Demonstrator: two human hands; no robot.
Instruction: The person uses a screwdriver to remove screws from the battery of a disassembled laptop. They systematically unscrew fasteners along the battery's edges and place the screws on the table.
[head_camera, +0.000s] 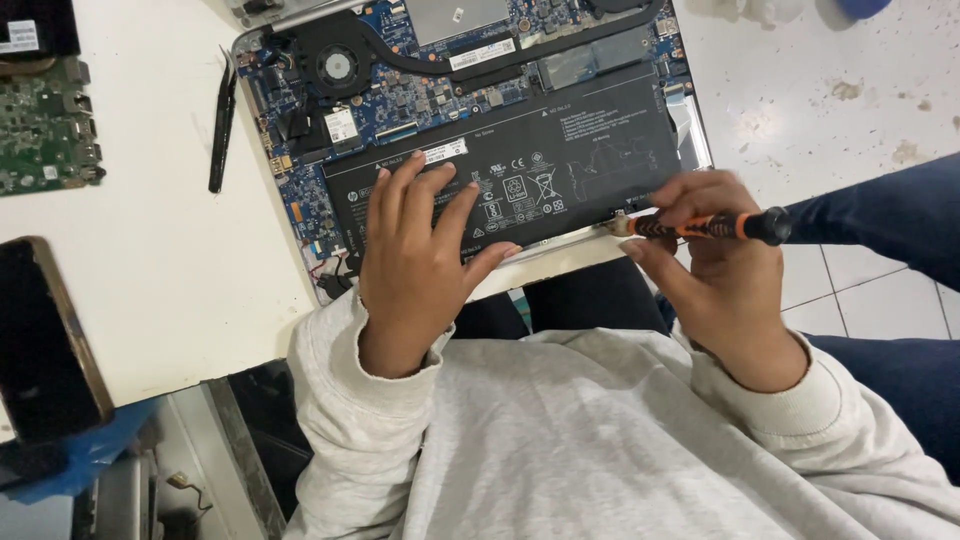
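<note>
Likely the worst slip is the screwdriver (700, 226) skating off its screw at the battery's (510, 170) near right corner and gouging the black pack; the right hand (725, 290) has its fingers closed round the orange-and-black handle, held nearly flat. The left hand (415, 250) lies open, pressing the battery in the opened laptop (300, 190), which overhangs the counter (150, 260) edge. Tweezers (222, 125), a green board (45, 125) and a phone (45, 340) lie well apart to the left.

The screwdriver (705, 226) is orange and black. The battery (560, 150) is black with white markings, the laptop board (300, 190) blue, the tabletop (170, 270) white, and the sleeves (350, 420) pale grey.
</note>
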